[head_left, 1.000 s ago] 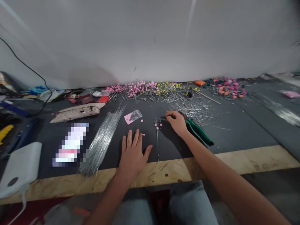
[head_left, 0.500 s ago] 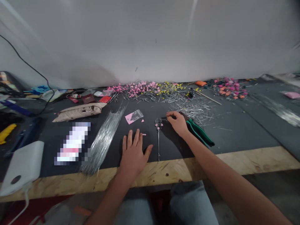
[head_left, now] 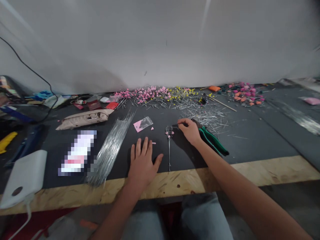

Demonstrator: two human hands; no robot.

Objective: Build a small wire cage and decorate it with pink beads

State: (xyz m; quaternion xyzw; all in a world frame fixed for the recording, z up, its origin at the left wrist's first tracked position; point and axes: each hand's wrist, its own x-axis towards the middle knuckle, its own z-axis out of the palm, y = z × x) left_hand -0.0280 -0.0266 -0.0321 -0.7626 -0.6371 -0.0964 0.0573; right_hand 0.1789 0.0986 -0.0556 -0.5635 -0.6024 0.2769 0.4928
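My left hand (head_left: 141, 160) lies flat on the dark table top with its fingers spread, holding nothing. Just beyond its fingertips is a thin pink strip (head_left: 154, 143), and a small pink piece (head_left: 152, 128) lies farther off. Between my hands rests a wire piece (head_left: 169, 146) with a long stem, a grid-like head and pink bits on it. My right hand (head_left: 189, 130) is pinched beside that head; what sits between thumb and forefinger is too small to make out. Green-handled pliers (head_left: 213, 141) lie beside my right wrist, partly hidden by the hand.
A bundle of straight wires (head_left: 111, 148) and a phone (head_left: 78, 153) lie to the left, near a white power bank (head_left: 25, 178). Pink-tipped wires (head_left: 147, 94) and loose wire pieces (head_left: 210, 115) pile up behind. A small plastic bag (head_left: 143, 124) lies in the middle.
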